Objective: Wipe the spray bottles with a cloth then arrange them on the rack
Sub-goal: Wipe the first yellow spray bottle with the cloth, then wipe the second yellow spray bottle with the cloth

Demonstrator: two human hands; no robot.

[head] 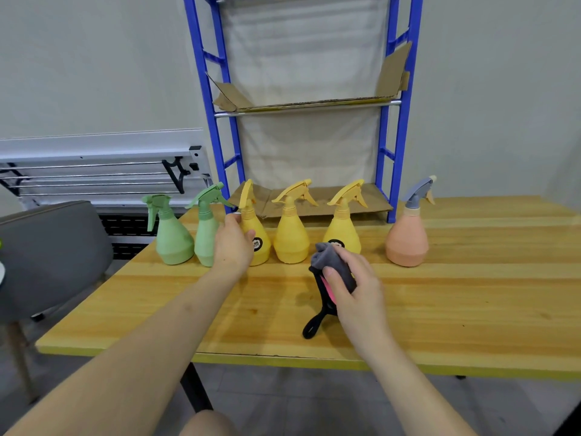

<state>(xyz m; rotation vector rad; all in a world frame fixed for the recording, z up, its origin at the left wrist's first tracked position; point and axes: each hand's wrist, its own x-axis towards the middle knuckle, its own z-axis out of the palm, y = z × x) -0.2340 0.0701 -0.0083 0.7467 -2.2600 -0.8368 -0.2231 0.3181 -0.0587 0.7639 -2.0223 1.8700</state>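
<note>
Head view: six spray bottles stand in a row on a wooden table point(440, 294), in front of a blue rack point(396, 127) lined with cardboard point(314, 103). From left to right they are two green bottles point(173, 239) point(206, 237), three yellow bottles point(256, 228) point(290, 234) point(342, 228) and one pink bottle point(407, 240) with a grey trigger, standing a little apart at the right end. All are upright, none yet on the rack's shelves.

The person's left hand point(232, 243) reaches to the first yellow bottle, fingers curled round its left side and thumb pressed on its front, covering part of the second green bottle. The right hand point(355, 284) grips a bunched grey cloth point(333, 258) just in front of the third yellow bottle, thumb across the fabric. A black strap with a loop point(314, 325) and a strip of pink hang from under that hand down to the tabletop.

A grey chair point(53, 247) sits at the table's left end, with a white metal frame point(100, 162) against the wall behind it.
</note>
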